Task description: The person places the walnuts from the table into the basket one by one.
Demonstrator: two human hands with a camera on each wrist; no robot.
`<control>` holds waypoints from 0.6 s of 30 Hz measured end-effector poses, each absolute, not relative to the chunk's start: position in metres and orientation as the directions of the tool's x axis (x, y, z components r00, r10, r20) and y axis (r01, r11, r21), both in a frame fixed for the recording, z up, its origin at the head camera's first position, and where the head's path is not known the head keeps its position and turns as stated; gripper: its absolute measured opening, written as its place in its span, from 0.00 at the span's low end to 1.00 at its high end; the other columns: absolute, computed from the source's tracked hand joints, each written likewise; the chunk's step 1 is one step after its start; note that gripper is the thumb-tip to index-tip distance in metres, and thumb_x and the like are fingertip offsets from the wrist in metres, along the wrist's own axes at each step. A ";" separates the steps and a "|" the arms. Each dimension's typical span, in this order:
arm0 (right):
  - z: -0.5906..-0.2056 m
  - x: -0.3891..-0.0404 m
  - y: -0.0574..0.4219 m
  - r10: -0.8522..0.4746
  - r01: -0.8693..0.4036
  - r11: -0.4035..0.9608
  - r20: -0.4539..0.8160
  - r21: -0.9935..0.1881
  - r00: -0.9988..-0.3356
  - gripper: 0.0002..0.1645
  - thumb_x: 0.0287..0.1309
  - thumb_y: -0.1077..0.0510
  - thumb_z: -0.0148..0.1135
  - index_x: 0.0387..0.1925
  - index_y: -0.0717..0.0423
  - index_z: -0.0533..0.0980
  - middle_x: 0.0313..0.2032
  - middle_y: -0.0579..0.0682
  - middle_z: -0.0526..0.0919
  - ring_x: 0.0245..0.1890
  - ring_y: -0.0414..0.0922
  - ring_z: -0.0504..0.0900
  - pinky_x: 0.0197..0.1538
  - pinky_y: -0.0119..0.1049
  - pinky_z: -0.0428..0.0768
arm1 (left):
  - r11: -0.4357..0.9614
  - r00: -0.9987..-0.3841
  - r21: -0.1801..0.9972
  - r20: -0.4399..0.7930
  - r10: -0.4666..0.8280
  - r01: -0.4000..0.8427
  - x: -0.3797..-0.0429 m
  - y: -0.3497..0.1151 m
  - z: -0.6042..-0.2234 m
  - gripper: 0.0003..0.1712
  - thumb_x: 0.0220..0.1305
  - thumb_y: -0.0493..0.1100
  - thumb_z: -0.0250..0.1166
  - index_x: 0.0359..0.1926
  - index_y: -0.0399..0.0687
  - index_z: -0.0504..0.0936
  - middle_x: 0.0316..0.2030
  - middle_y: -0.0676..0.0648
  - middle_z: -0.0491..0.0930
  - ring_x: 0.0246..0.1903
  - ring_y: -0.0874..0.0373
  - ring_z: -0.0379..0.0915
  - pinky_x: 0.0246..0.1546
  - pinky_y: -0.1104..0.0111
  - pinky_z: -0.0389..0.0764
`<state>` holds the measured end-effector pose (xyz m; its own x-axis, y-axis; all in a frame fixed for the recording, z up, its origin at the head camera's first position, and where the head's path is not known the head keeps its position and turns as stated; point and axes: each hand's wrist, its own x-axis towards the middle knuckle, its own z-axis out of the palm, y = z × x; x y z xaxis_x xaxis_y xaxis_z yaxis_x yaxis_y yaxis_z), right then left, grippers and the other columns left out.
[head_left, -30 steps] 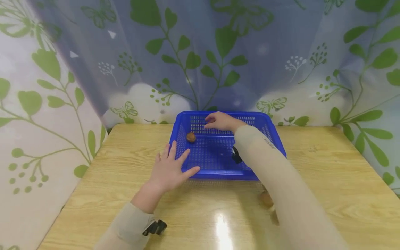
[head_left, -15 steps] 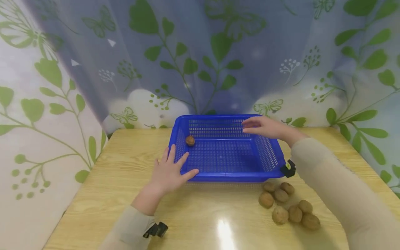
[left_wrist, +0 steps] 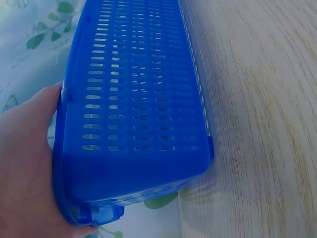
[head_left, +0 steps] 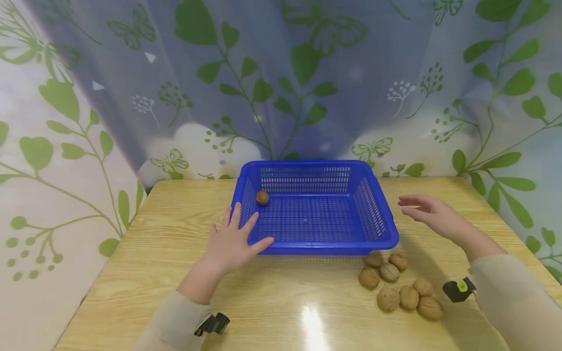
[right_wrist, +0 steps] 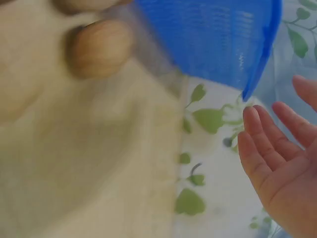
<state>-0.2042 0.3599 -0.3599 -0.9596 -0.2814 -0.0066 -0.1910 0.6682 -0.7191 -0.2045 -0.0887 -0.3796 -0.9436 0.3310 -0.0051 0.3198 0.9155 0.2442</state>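
While the left hand [head_left: 231, 245] rests, fingers spread, on the left end of the basket [head_left: 307, 245], which runs lengthwise left to right, the right hand [head_left: 434, 217], empty and relaxed, hangs past the right end; from that hand, the nearer one, the loose walnuts [head_left: 409, 297] lie closer in and slightly left on the table [head_left: 263, 304], off the basket's near right corner

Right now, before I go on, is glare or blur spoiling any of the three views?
Head view: a bright glare streak on the near table, clear of the walnuts, which stay distinct; right wrist view: walnuts and tabletop badly blurred, with a soft, broad shadow; left wrist view: bluish cast, but the slots of the basket are readable.
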 end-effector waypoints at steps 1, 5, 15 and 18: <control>-0.364 -0.199 0.363 -0.279 -0.190 0.678 -0.010 -0.710 -0.960 0.29 0.70 0.52 0.47 0.63 0.68 0.61 0.57 0.66 0.70 0.55 0.60 0.71 0.52 0.49 0.73 | 0.915 -0.943 0.245 -0.004 0.332 0.321 -0.205 -0.089 -0.380 0.49 0.57 0.78 0.40 0.71 0.54 0.56 0.71 0.35 0.37 0.69 0.37 0.28 0.56 0.31 0.44; -0.386 -0.184 0.369 -0.322 -0.203 0.665 -0.032 -0.719 -0.946 0.29 0.67 0.55 0.52 0.62 0.70 0.63 0.54 0.66 0.73 0.51 0.60 0.75 0.48 0.41 0.76 | 0.914 -0.943 0.246 0.005 0.332 0.323 -0.205 -0.090 -0.379 0.50 0.57 0.78 0.39 0.71 0.54 0.57 0.71 0.35 0.37 0.69 0.38 0.28 0.56 0.31 0.41; -0.418 -0.172 0.369 -0.481 -0.246 0.589 -0.089 -0.770 -0.872 0.27 0.61 0.60 0.59 0.56 0.74 0.66 0.50 0.69 0.74 0.47 0.61 0.77 0.43 0.30 0.77 | 0.915 -0.945 0.245 0.005 0.328 0.319 -0.205 -0.090 -0.378 0.49 0.57 0.78 0.41 0.71 0.54 0.58 0.71 0.36 0.37 0.69 0.38 0.28 0.57 0.32 0.39; -0.421 -0.172 0.368 -0.498 -0.271 0.609 -0.093 -0.745 -0.862 0.26 0.58 0.59 0.62 0.54 0.73 0.69 0.48 0.67 0.76 0.46 0.56 0.79 0.43 0.31 0.77 | 0.913 -0.944 0.248 0.010 0.331 0.323 -0.205 -0.090 -0.378 0.49 0.57 0.78 0.41 0.70 0.54 0.59 0.71 0.35 0.38 0.69 0.38 0.29 0.57 0.32 0.40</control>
<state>-0.1720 0.3683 -0.4213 -0.8619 -0.4984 -0.0935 -0.2713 0.6091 -0.7453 -0.2048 -0.0899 -0.3780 -0.9436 0.3308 0.0099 0.3228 0.9135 0.2477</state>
